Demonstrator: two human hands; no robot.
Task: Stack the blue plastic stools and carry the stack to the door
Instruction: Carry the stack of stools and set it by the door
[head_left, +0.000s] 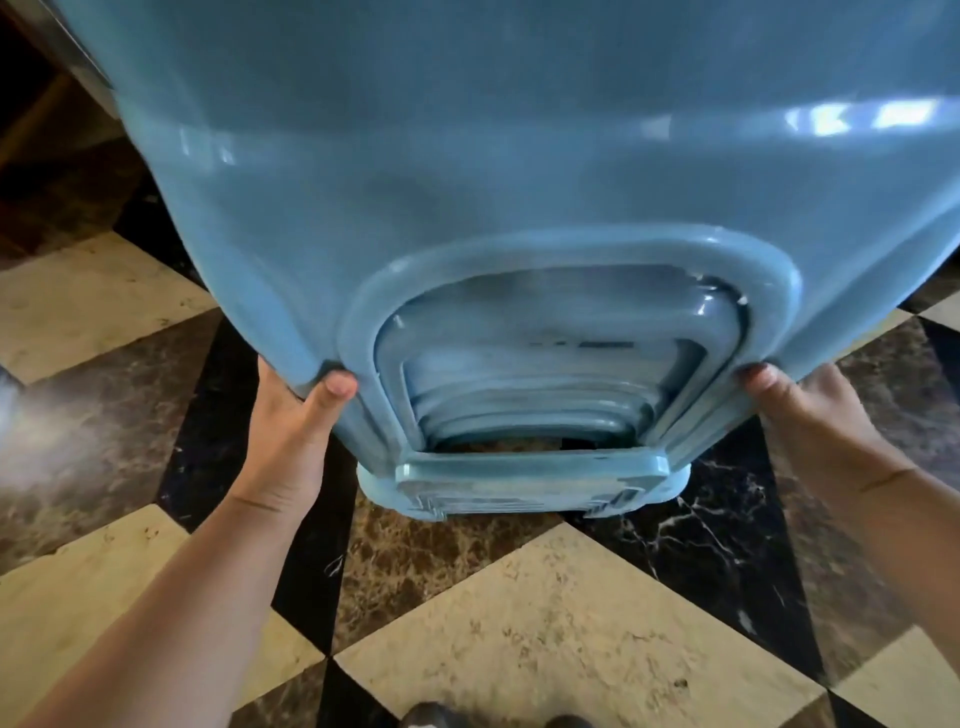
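A stack of blue plastic stools (519, 156) fills the upper part of the head view, very close to the camera, its top seat facing me. Several nested legs and rims show through the arched side opening lower down. My left hand (296, 415) grips the stack's left side, thumb curled onto the front face. My right hand (800, 410) grips the right side, thumb on the front, fingers hidden behind the plastic. The stack's feet hang above the floor.
Below lies a polished marble floor (545, 623) in a checker pattern of cream, brown and black tiles. Dark wooden furniture (47, 130) stands at the upper left. The tips of my shoes (431, 717) show at the bottom edge.
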